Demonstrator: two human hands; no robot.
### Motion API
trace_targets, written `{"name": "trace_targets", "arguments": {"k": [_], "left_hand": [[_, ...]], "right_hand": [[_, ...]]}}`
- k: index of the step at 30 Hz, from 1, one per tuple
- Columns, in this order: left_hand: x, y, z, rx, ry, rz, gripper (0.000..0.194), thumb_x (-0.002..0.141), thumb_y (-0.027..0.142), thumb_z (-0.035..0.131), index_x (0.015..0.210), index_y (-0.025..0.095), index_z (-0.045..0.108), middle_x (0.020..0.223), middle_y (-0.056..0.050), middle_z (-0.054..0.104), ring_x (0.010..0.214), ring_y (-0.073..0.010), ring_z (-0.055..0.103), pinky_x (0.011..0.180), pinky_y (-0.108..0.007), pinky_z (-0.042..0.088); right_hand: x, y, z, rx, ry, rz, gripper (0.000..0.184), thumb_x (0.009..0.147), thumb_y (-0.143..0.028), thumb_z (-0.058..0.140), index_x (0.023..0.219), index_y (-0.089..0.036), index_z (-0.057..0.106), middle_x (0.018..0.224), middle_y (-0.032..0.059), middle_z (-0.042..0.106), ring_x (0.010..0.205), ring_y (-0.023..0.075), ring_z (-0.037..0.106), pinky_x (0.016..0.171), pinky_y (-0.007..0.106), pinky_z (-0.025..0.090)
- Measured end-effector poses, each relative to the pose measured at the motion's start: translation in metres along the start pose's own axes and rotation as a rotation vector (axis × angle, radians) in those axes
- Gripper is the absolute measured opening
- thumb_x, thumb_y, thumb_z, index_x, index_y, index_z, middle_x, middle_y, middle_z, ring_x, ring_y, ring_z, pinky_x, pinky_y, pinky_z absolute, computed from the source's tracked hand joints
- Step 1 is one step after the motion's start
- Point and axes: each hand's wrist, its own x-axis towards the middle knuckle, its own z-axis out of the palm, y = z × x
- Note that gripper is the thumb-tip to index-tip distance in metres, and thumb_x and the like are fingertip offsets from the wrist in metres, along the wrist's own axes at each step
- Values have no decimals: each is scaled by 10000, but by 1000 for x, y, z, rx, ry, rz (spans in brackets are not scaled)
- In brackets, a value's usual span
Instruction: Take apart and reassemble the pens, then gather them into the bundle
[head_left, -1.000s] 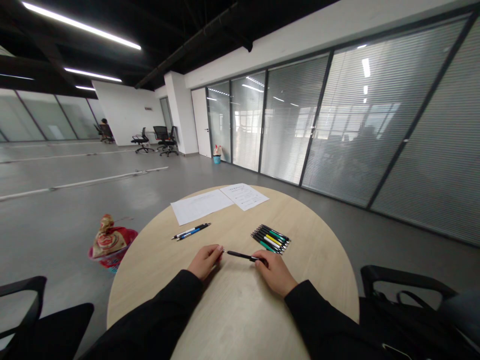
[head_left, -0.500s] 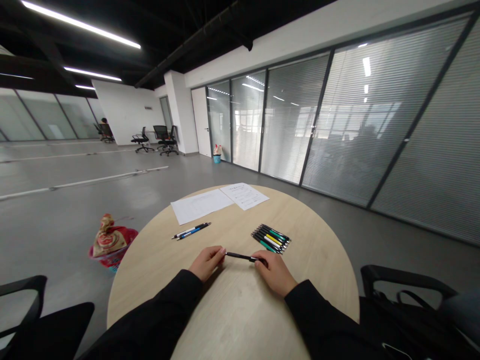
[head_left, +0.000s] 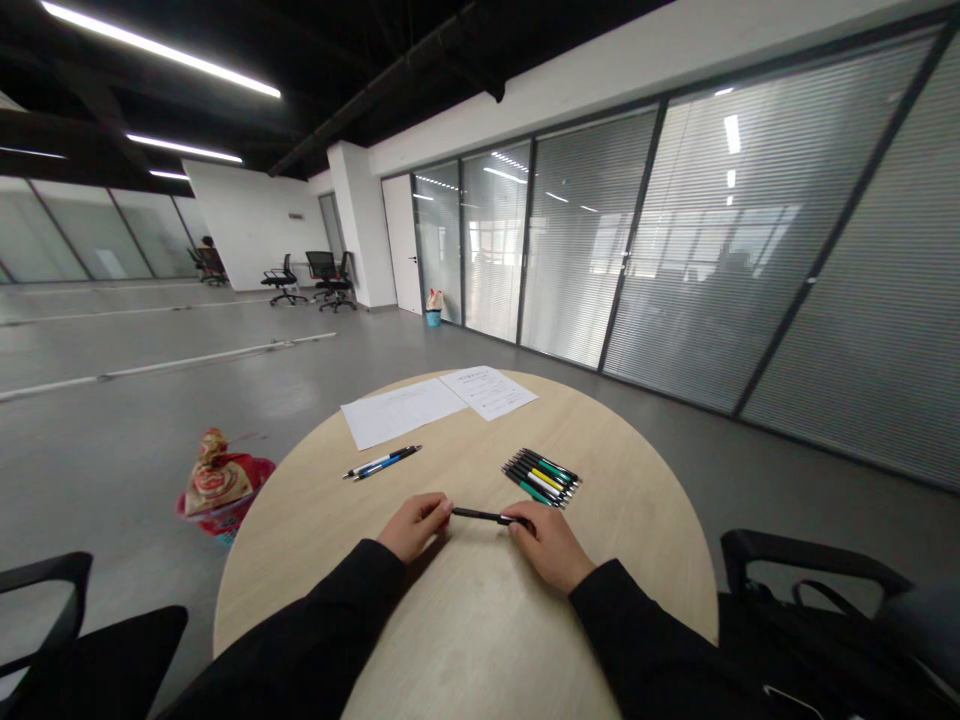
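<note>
A black pen (head_left: 480,515) is held level between my two hands, low over the near half of the round wooden table (head_left: 480,620). My left hand (head_left: 415,524) pinches its left end between thumb and fingers. The other end sits in the closed fingers of my right hand (head_left: 549,543), which hide that tip. Beyond the right hand lies a row of several pens (head_left: 541,477) with black, green, yellow and white barrels, side by side. Up and left of my left hand, a white pen (head_left: 379,461) and a blue pen (head_left: 388,463) lie alongside each other.
Two printed sheets, a left paper (head_left: 403,412) and a right paper (head_left: 491,391), lie toward the table's far edge. A waste basket (head_left: 225,500) with a bag stands on the floor to the left. Chairs flank the table, including a black armrest (head_left: 814,560) at right.
</note>
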Motion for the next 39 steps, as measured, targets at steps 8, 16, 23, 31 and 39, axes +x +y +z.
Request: {"name": "trace_targets", "arguments": {"k": [8,16,23,31,39], "left_hand": [[1,-12,1,-124,-22,59,337,814,498,604,842,168,543,720,8,534,656,-138,480,618,-250,381],[-1,-7,4,-181,13,-16,385,864,556,504,900,174,535,691,24,519,617,-134,476,605,-259,402],[-2,2,1,14,-13,-73,514,905,581,362,591,184,457,542,36,425,536,-125,386,564,-266,324],[-2,-8,4,-73,15,61,307,816,467,587,893,176,523,734,21,509,670,-140,462,630,-248,372],[-1,-2,2,-31,-25,-65,506,913,574,354,680,167,543,580,27,475,559,-132,427,581,-261,344]], "right_hand": [[1,2,2,9,23,16,238,837,-127,532,962,-194,724,952,51,721,906,197,635,848,312,464],[1,2,2,11,28,16,244,839,-131,531,979,-195,720,961,55,721,914,199,636,851,317,466],[0,2,2,17,32,16,237,841,-136,529,965,-200,721,942,46,720,886,194,636,822,312,469],[1,0,2,22,28,14,235,838,-132,533,958,-198,724,937,46,723,888,193,638,826,308,466],[0,0,1,13,30,21,234,836,-127,537,961,-194,723,944,45,722,887,189,638,823,303,467]]}}
